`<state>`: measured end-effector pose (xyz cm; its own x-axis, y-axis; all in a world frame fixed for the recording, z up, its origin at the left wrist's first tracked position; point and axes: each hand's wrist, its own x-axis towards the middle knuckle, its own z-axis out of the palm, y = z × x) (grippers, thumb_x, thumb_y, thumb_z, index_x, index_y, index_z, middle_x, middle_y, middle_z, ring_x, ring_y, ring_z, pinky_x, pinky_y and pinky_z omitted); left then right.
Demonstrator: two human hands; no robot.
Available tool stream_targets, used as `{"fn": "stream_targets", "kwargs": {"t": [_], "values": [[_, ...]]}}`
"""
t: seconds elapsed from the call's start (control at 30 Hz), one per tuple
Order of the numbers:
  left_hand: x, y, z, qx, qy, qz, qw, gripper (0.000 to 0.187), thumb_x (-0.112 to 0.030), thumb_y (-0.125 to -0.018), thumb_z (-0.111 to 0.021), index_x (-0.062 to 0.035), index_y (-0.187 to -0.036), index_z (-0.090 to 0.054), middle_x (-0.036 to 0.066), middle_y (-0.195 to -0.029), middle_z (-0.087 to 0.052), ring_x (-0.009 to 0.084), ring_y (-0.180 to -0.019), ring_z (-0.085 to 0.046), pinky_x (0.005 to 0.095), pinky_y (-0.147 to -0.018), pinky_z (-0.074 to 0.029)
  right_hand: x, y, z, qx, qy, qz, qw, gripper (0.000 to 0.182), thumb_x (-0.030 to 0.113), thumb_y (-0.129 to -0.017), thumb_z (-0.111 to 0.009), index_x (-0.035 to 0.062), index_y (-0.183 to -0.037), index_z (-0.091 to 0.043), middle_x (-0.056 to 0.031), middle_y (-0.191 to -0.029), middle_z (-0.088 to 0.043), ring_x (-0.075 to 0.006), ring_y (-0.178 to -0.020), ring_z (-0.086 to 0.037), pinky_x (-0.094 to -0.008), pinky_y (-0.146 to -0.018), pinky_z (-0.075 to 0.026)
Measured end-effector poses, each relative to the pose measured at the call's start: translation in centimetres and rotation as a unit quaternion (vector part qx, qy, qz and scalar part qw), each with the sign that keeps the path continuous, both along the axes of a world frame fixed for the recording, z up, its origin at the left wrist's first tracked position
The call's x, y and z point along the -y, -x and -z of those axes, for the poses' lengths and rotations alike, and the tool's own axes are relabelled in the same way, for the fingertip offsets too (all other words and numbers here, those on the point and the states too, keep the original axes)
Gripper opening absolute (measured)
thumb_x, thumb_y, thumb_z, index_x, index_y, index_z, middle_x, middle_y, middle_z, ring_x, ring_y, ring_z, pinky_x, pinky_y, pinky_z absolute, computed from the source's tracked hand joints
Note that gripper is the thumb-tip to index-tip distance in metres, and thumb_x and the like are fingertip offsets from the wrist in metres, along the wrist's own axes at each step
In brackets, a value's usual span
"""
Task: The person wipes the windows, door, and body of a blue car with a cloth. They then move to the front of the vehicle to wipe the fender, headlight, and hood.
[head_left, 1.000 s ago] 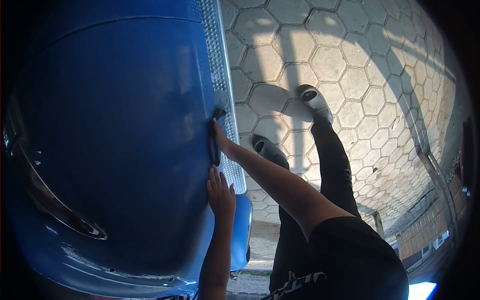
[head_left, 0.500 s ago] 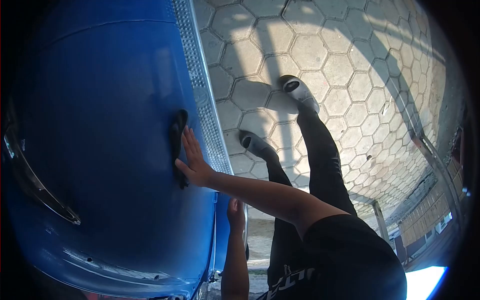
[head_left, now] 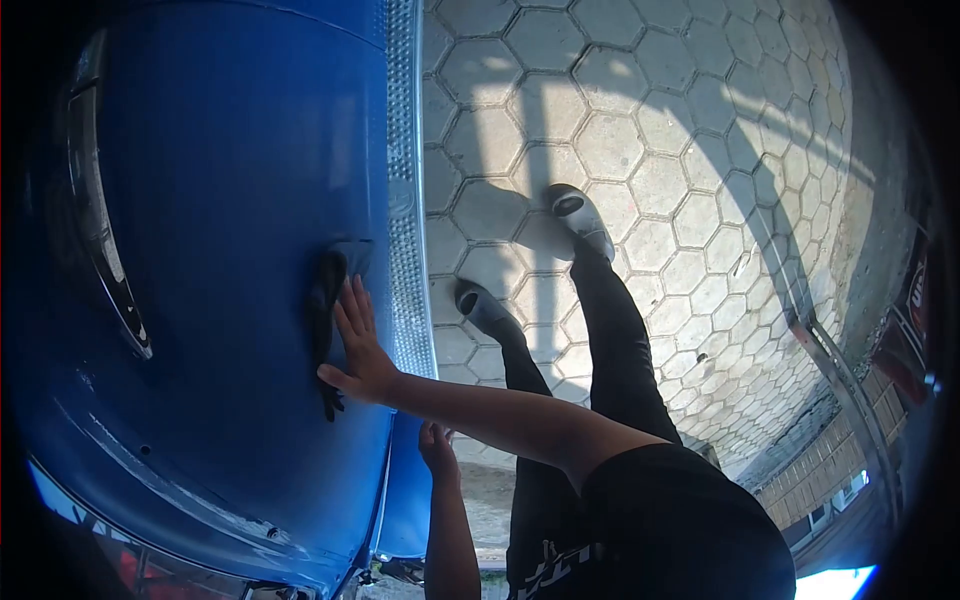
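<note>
My right hand (head_left: 357,350) lies flat with its fingers spread, pressing against a crumpled black cloth (head_left: 327,300) on a smooth blue vehicle panel (head_left: 220,220). Part of the cloth is under the fingers, and its ragged lower end shows below the thumb. Below my right forearm is my left hand (head_left: 438,447), its fingers curled in and partly hidden. Nothing shows in it. It is beside the panel's lower edge, near another blue part (head_left: 405,500).
A dimpled metal strip (head_left: 405,190) runs along the panel's edge. A chrome-trimmed piece (head_left: 105,230) sits at far left. Hexagonal paving (head_left: 640,170) lies beneath my shoes (head_left: 582,218). A metal rail (head_left: 840,360) stands at right.
The view has shifted and turned. My right hand and the cloth have moved a little away from the metal strip, and a cloth flap now shows above the fingers. My left hand stays curled.
</note>
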<state>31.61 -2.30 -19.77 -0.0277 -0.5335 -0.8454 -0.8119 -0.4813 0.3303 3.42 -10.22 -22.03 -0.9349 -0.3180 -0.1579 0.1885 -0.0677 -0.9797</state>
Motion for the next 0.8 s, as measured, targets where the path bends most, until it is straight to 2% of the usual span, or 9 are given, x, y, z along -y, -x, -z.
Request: {"fn": "stream_targets", "kwargs": {"t": [0.07,0.13,0.17,0.33,0.43,0.5,0.57,0.67,0.8], "values": [[-1.1,2.8,-2.3,-0.023,0.060,0.007,0.998,0.041,-0.030,-0.112,-0.057,-0.0011,-0.141,-0.058,0.017,-0.135,-0.067,0.0274,-0.121,-0.068,0.0421,-0.098,-0.056,0.0,1.5,1.0,0.348,0.071,0.039,0.934,0.098,0.079,-0.102,-0.036,0.0169,-0.172,-0.010,-0.0237,-0.176,-0.010,-0.0411,-0.163,-0.005,-0.0614,-0.129,-0.011],[-1.7,3.9,-3.3,-0.044,0.105,0.029,0.993,0.035,-0.025,-0.112,-0.056,0.0015,-0.135,-0.061,0.021,-0.127,-0.071,0.0308,-0.110,-0.073,0.0409,-0.092,-0.059,1.5,5.1,8.6,0.665,0.303,0.045,0.681,0.101,0.080,-0.101,-0.036,0.0187,-0.173,-0.001,-0.0192,-0.177,-0.011,-0.0409,-0.160,-0.026,-0.0633,-0.123,-0.033],[-1.8,3.5,-3.4,-0.054,0.111,0.035,0.992,0.035,-0.025,-0.112,-0.056,0.0019,-0.134,-0.061,0.021,-0.126,-0.071,0.0312,-0.109,-0.074,0.0413,-0.093,-0.059,1.1,7.8,8.7,0.671,0.360,0.042,0.647,0.102,0.081,-0.101,-0.036,0.0186,-0.173,0.001,-0.0198,-0.173,-0.022,-0.0403,-0.152,-0.041,-0.0615,-0.117,-0.044],[-0.2,1.9,-2.9,-0.092,0.126,-0.019,0.988,0.036,-0.025,-0.111,-0.057,0.0025,-0.134,-0.061,0.022,-0.126,-0.071,0.0327,-0.111,-0.073,0.0424,-0.093,-0.060,1.7,12.7,-5.0,0.216,0.036,0.088,0.972,0.099,0.074,-0.103,-0.042,0.0105,-0.172,-0.010,-0.0243,-0.178,-0.004,-0.0444,-0.164,-0.003,-0.0599,-0.130,-0.011],[2.3,1.4,-4.1,-0.124,0.083,-0.151,0.977,0.045,-0.032,-0.110,-0.059,-0.0019,-0.143,-0.056,0.014,-0.135,-0.067,0.0277,-0.120,-0.066,0.0446,-0.102,-0.053,0.8,4.1,-10.4,-0.210,-0.020,0.019,0.977,0.102,0.077,-0.097,-0.051,0.0189,-0.173,-0.015,-0.0240,-0.178,-0.003,-0.0512,-0.163,0.004,-0.0739,-0.124,-0.001],[4.1,0.0,-4.4,-0.154,0.072,-0.188,0.967,0.053,-0.038,-0.109,-0.060,-0.0059,-0.150,-0.052,0.010,-0.142,-0.062,0.0252,-0.124,-0.061,0.0461,-0.105,-0.048,1.0,-3.0,-7.6,-0.339,0.026,0.010,0.940,0.106,0.079,-0.093,-0.055,0.0240,-0.173,-0.012,-0.0236,-0.178,-0.002,-0.0546,-0.161,0.005,-0.0793,-0.121,0.001],[5.0,-0.9,-5.1,-0.139,0.100,-0.202,0.964,0.059,-0.042,-0.108,-0.061,-0.0049,-0.152,-0.049,0.011,-0.147,-0.059,0.0289,-0.132,-0.058,0.0465,-0.108,-0.047,-0.3,-9.2,-2.4,-0.216,-0.024,-0.051,0.975,0.107,0.078,-0.096,-0.051,0.0183,-0.173,-0.005,-0.0245,-0.178,0.001,-0.0519,-0.162,0.005,-0.0740,-0.125,0.000],[6.1,-1.3,-6.1,-0.159,0.098,-0.225,0.956,0.061,-0.042,-0.109,-0.059,-0.0061,-0.156,-0.045,0.013,-0.153,-0.052,0.0319,-0.138,-0.053,0.0494,-0.111,-0.046,-0.5,-8.9,1.3,0.208,0.003,-0.011,0.978,0.101,0.071,-0.104,-0.043,0.0103,-0.172,-0.001,-0.0238,-0.178,0.002,-0.0451,-0.164,0.004,-0.0615,-0.131,-0.002],[6.6,-2.2,-5.5,-0.189,0.092,-0.219,0.953,0.058,-0.040,-0.110,-0.058,-0.0053,-0.154,-0.045,0.016,-0.153,-0.050,0.0325,-0.139,-0.051,0.0511,-0.113,-0.045,0.6,2.4,-4.4,0.177,0.018,0.075,0.981,0.100,0.071,-0.104,-0.042,0.0081,-0.172,-0.006,-0.0245,-0.178,0.000,-0.0443,-0.164,0.005,-0.0606,-0.131,-0.001]]}}
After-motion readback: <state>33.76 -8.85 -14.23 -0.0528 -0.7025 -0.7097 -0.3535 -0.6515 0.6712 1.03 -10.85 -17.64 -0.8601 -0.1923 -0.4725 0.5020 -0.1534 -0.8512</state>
